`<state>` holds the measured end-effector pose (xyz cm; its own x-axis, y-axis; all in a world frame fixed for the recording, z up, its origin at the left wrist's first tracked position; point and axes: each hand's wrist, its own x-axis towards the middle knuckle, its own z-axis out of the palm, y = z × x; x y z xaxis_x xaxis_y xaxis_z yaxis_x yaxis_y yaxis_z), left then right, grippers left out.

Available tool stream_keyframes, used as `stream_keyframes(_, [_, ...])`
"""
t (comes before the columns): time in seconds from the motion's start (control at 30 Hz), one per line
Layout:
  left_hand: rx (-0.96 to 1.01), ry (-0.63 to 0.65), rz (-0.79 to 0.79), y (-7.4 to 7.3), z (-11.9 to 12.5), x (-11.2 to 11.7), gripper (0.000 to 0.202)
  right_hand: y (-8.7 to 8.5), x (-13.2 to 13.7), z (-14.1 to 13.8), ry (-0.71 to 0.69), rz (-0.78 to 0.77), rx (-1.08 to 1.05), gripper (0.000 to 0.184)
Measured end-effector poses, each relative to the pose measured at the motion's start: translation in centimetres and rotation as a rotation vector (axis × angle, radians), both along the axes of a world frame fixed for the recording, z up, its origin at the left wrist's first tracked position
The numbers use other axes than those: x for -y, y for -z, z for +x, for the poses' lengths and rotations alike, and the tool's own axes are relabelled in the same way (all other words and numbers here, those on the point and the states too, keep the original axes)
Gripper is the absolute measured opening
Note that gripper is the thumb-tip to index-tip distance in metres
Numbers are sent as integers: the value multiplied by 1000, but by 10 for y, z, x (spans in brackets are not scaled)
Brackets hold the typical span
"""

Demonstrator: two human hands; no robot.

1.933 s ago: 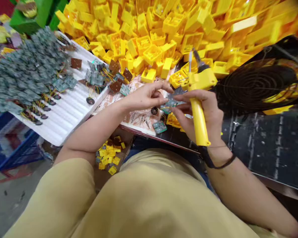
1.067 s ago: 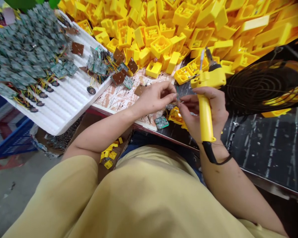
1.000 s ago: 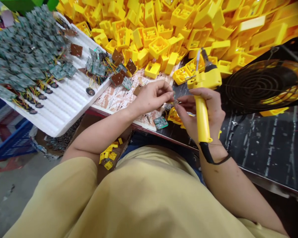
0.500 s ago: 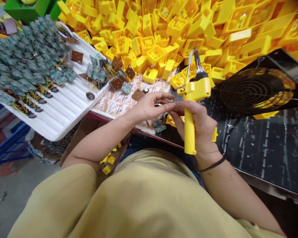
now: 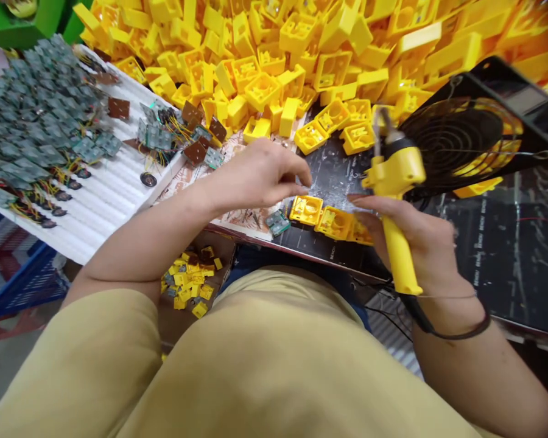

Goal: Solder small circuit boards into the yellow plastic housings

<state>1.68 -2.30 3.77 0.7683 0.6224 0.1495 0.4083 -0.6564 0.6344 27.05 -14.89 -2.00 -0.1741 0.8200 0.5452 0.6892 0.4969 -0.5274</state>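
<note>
**Soldering iron (image 5: 395, 243) gripped in right hand (image 5: 422, 243), left hand (image 5: 256, 176) open over the desk (image 5: 333, 176)**

Right hand closed firmly around the yellow handle, metal tip angled up and away, blurred against the black wire fan guard (image 5: 456, 140) and touching nothing visible. Black cord (image 5: 415, 313) trailing from the iron's lower end past the right wrist. Left hand wide and empty, fingers lightly curled, fingertips hovering above the dark desk top. Just below those fingertips, three yellow plastic housings (image 5: 305, 210) in a touching row near the desk's front edge, the last one partly behind the right fingers (image 5: 365, 210). Small green circuit board (image 5: 277, 222) just left of that row, at the edge of a printed paper sheet (image 5: 237, 220). Farther left, a white ribbed foam tray (image 5: 109, 225) crowded with wired circuit boards (image 5: 36, 115), brown square pieces (image 5: 119, 108) and a round black disc (image 5: 148, 179). Beyond the desk, a huge heap of yellow housings (image 5: 237, 79) reaching across the top of the view. Below the front edge, a scatter of small yellow pieces (image 5: 187, 280). Blue crate (image 5: 9, 274) at lower left, green box (image 5: 18, 18) in the top left corner.
</note>
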Motion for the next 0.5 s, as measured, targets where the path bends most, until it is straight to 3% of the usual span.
stream_keyframes(0.13, [-184,5,144,15,21,15,12,6,2,0,-113,-22,99,37])
stream_keyframes(0.27, [-177,-16,88,31,24,21,19,24,2,-17,-28,54,93,34])
stream_keyframes(0.37, [-163,-40,48,27,16,19,18,29,-2,-29,8,104,78,38])
stream_keyframes(0.5, [-173,-41,27,6,10,18,18,9,5,-23,33,190,-5,37])
